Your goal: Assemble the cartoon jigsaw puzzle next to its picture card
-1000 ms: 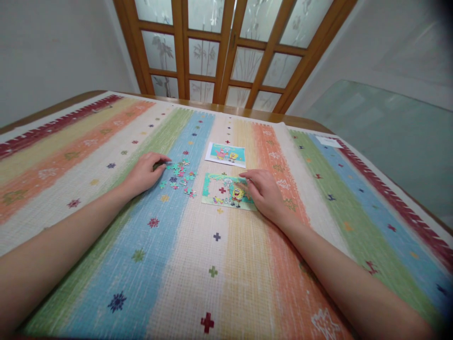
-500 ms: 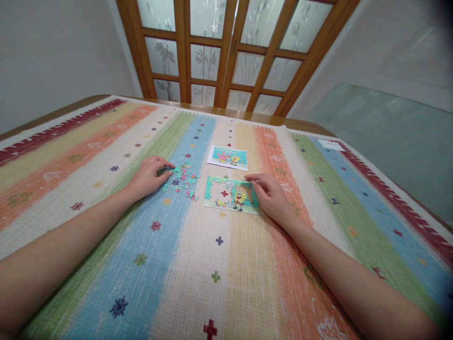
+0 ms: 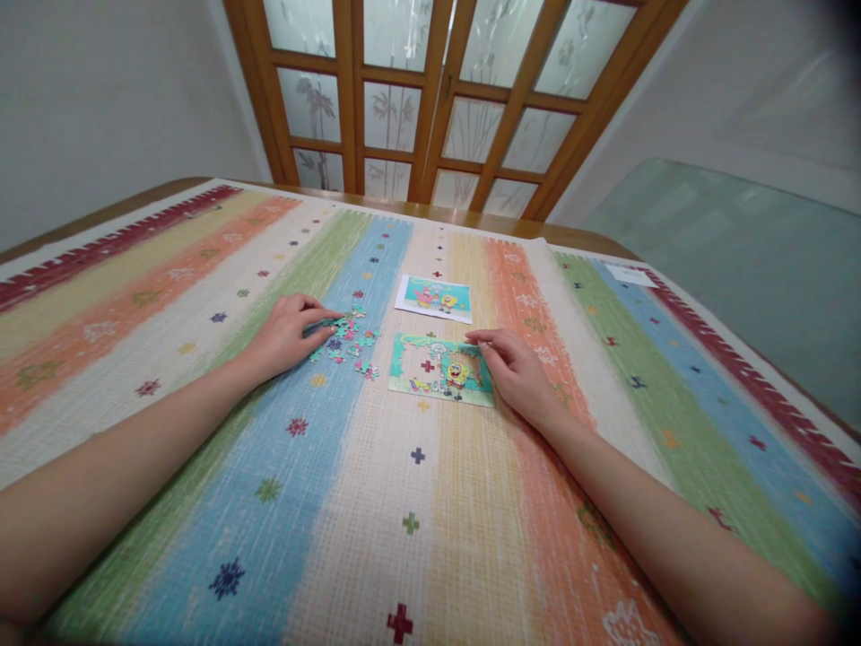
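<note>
My left hand reaches over the left side of a small heap of loose jigsaw pieces, mostly teal and pink. Its index finger is stretched out onto the pieces and its thumb is apart below; no piece shows held. My right hand rests at the right edge of a partly assembled jigsaw puzzle with a yellow cartoon figure. The index finger and thumb lie at its upper right corner; the other fingers are partly hidden. Bare tablecloth shows through gaps in the puzzle's left and middle.
A printed picture card lies just beyond the puzzle. The striped tablecloth covers the table. At the far right lies a white paper. Wooden glazed doors stand behind the table, and a pale green panel is at the right.
My left index finger has stretched a little further right over the loose pieces. The right hand and puzzle have stayed in place.
</note>
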The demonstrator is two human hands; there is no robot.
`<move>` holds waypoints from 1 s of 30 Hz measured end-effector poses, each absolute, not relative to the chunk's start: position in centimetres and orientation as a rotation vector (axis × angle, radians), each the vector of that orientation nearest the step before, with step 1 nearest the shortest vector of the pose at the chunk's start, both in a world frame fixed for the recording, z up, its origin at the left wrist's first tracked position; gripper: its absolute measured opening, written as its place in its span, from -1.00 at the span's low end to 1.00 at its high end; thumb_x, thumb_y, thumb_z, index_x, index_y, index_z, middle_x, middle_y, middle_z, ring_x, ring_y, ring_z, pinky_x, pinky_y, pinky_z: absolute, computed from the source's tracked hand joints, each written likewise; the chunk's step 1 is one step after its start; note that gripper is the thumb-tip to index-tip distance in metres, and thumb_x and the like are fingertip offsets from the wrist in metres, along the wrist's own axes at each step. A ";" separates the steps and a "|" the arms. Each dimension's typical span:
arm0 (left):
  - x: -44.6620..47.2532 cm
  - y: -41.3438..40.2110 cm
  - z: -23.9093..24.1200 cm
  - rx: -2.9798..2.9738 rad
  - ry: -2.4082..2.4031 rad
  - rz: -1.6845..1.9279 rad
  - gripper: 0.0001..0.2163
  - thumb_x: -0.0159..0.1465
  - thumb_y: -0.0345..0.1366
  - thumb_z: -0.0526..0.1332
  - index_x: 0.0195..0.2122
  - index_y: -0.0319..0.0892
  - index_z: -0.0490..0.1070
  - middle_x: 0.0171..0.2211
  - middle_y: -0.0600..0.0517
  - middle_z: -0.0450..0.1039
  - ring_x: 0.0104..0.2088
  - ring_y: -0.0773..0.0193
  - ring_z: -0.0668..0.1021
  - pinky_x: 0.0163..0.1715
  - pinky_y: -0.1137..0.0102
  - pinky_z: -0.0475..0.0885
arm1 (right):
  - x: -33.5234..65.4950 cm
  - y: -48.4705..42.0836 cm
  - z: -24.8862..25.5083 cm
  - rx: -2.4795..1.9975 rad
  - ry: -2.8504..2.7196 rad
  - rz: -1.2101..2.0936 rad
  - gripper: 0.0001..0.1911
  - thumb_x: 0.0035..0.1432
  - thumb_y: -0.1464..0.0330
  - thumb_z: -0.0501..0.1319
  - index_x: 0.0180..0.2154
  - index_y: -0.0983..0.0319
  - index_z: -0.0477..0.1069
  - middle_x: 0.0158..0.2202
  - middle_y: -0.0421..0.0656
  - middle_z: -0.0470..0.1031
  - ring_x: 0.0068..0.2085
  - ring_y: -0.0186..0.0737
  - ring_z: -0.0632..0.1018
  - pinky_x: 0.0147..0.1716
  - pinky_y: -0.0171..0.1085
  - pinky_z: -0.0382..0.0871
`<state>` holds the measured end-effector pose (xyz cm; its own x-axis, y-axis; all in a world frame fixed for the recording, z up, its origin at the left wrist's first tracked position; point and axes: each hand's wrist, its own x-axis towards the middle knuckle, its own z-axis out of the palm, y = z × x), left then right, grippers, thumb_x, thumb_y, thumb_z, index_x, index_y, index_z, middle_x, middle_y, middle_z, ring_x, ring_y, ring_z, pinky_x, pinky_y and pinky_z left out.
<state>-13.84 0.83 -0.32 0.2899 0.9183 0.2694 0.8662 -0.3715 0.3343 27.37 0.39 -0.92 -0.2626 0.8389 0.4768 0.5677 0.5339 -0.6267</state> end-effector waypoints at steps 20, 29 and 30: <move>-15.4 1.5 0.0 2.360 1.702 0.656 -0.52 0.36 0.19 0.17 -0.06 -0.12 0.57 -0.03 -0.14 0.49 0.09 -0.06 0.47 0.25 -0.02 0.30 | 27.3 0.3 -0.8 -1.152 -1.951 0.452 -0.73 0.38 0.29 0.12 -0.09 0.14 0.60 -0.11 -0.06 0.69 -0.06 -0.01 0.65 0.00 0.02 0.51; -15.1 1.2 0.6 2.414 1.680 0.683 -0.50 0.42 0.20 0.09 -0.17 -0.13 0.57 -0.14 -0.12 0.53 -0.02 -0.03 0.51 0.13 0.06 0.36 | 27.3 0.4 -1.0 -1.139 -1.954 0.424 -0.73 0.38 0.31 0.12 -0.08 0.15 0.60 -0.09 -0.04 0.69 -0.02 -0.02 0.64 0.03 0.02 0.49; -15.1 1.1 0.7 2.443 1.663 0.679 -0.51 0.44 0.19 0.07 -0.18 -0.13 0.57 -0.16 -0.11 0.54 -0.04 -0.01 0.52 0.11 0.08 0.38 | 27.3 0.3 -1.0 -1.136 -1.956 0.425 -0.73 0.38 0.31 0.12 -0.08 0.16 0.60 -0.09 -0.04 0.69 -0.02 -0.02 0.64 0.03 0.02 0.49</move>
<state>-15.10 1.12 0.72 0.3004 0.9055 0.2998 0.8565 -0.3944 0.3329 27.25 0.35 -0.96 -0.2614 0.8371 0.4805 0.5620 0.5367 -0.6293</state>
